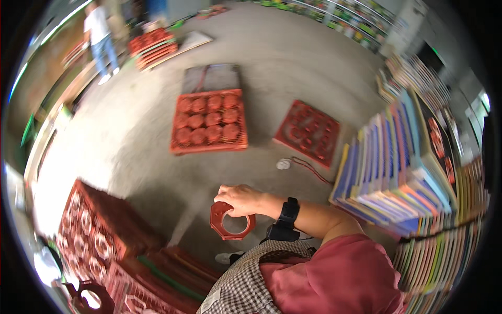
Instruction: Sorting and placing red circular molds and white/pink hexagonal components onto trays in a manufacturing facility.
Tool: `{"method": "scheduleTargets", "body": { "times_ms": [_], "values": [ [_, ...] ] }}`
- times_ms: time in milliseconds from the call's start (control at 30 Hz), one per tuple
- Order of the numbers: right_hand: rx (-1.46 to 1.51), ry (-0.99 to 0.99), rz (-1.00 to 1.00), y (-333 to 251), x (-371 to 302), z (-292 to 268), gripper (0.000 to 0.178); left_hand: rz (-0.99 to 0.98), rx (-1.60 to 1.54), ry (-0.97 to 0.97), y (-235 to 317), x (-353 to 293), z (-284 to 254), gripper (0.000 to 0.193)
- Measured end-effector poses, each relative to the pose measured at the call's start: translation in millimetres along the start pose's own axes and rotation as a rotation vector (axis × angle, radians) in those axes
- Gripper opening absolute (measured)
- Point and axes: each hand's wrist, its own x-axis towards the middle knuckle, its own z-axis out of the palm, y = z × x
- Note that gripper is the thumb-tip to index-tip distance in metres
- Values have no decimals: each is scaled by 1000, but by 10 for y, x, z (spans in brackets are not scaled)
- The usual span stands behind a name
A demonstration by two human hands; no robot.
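Concrete floor point(272, 63) below us; our right hand point(243, 200) holds a red octagonal ring point(231, 222) upright, fingers point(226, 192) curled over its top rim, left hand unseen.

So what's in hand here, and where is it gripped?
The right hand holds a red octagonal ring-shaped frame, fingers closed over its upper rim. The left hand is out of view.

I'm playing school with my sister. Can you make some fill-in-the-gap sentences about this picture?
1. The right hand holds a red ring with ___ sides.
2. The wrist wears a strap coloured ___.
3. The red tray lies on the ___.
4. Stacks of flat coloured packs stand to the person's ___.

Missing words: eight; black; floor; right
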Motion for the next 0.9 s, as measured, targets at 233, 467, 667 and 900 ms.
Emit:
{"method": "scheduleTargets", "body": {
  "times_ms": [233, 467, 667, 900],
  "values": [
    [122, 219, 506, 826, -1915, -973, 45, 455, -109, -235, 2423, 410, 580, 43],
    [494, 831, 705, 727, -3983, -2017, 57, 854, -374, -393, 4987, 392, 1469, 14],
    [162, 1372, 784, 146, -5208, -2780, 57, 1069, -603, -627, 7011, -186, 1582, 25],
    [-46, 1618, 986, 11, -6224, -3670, 48, 1392, -630, -585, 8786, -773, 1904, 23]
  ]
}}
